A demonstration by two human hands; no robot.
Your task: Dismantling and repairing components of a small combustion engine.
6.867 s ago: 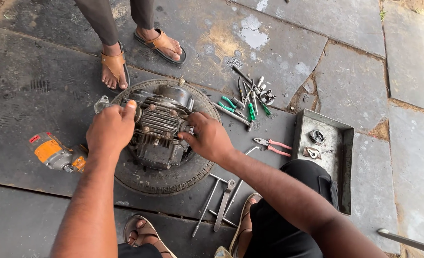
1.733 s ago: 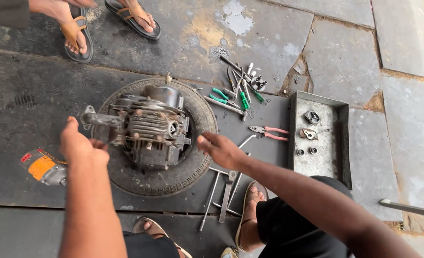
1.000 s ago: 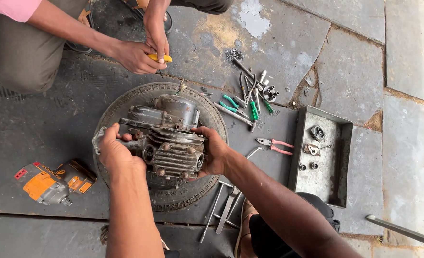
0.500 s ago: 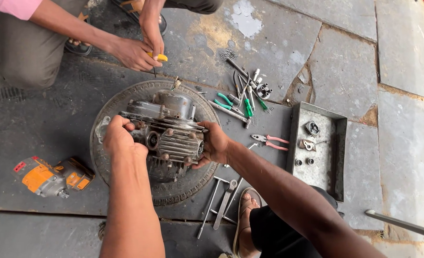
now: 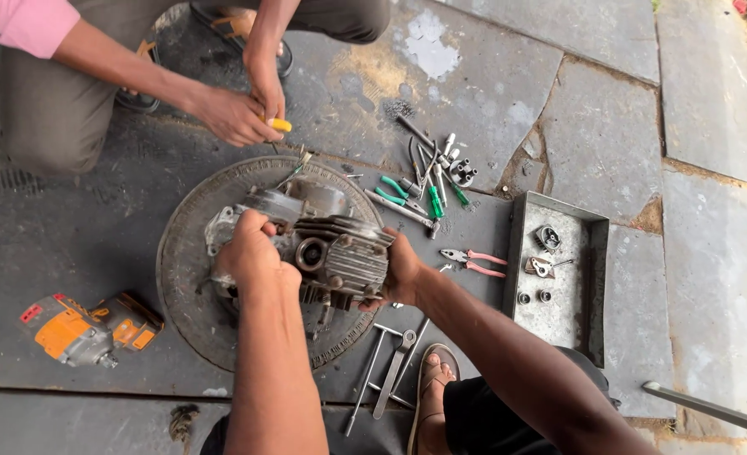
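So the engine block (image 5: 323, 248) was sitting on top of an old tyre (image 5: 184, 278) laid flat on the stone floor (image 5: 609, 126), long axis running roughly left to right across the frame, with the finned cylinder end pointing to the right, toward the grey metal tray (image 5: 597, 278). The left hand (image 5: 251, 253) was curled over the left end of the block, fingers wrapped on the casing, and the right hand (image 5: 403, 268) was clamped against the finned end, so both were gripping it from opposite sides. Couldn't tell if it was resting fully on the tyre or lifted a bit. Across from it, another person crouched with both hands (image 5: 247, 105) close together just past the tyre's far rim, holding something with a yellow handle (image 5: 279, 125). A pile of sockets and green-handled screwdrivers (image 5: 428, 181) lay just right of the tyre, red-handled pliers (image 5: 473, 262) between the block and the tray, and some T-handle wrenches (image 5: 386, 371) sat near the sandalled foot (image 5: 428, 396). An orange power tool (image 5: 87, 329) lay on the floor well left of the tyre.
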